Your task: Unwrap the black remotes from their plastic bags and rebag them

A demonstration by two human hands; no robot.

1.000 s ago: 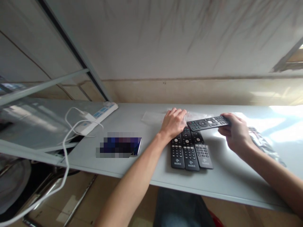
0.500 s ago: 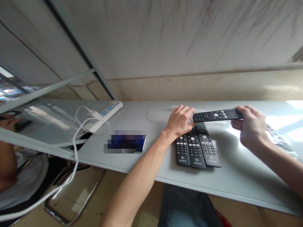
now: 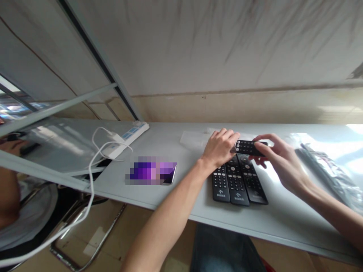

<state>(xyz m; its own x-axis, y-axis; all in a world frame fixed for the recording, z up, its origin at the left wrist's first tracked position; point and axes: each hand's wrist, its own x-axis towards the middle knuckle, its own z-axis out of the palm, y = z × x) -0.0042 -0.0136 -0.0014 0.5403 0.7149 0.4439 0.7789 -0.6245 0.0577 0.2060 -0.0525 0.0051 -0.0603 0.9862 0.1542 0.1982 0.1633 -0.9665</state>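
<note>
A black remote control (image 3: 247, 146) is held sideways above three other dark remotes. My right hand (image 3: 279, 156) pinches its right end between thumb and fingers. At its left end, my left hand (image 3: 220, 149) is closed, apparently round the mouth of a clear plastic bag, and covers that part of the remote. Clear plastic (image 3: 194, 139) lies flat on the desk just left of that hand. Below the hands, the left remote (image 3: 221, 185), the middle remote (image 3: 237, 185) and the right remote (image 3: 254, 181) lie side by side, their upper ends partly covered.
A phone (image 3: 170, 173) with a blurred screen lies on the grey desk (image 3: 193, 204). A white power strip (image 3: 133, 134) with a cable (image 3: 90, 177) stands near the metal frame. On the right lies a plastic-wrapped bundle (image 3: 330, 170). Another person's arm (image 3: 10, 192) shows at far left.
The held remote has slid left, its left part passing under my left hand. My right hand has moved left with it, uncovering the wrapped bundle. The phone's screen has changed colour.
</note>
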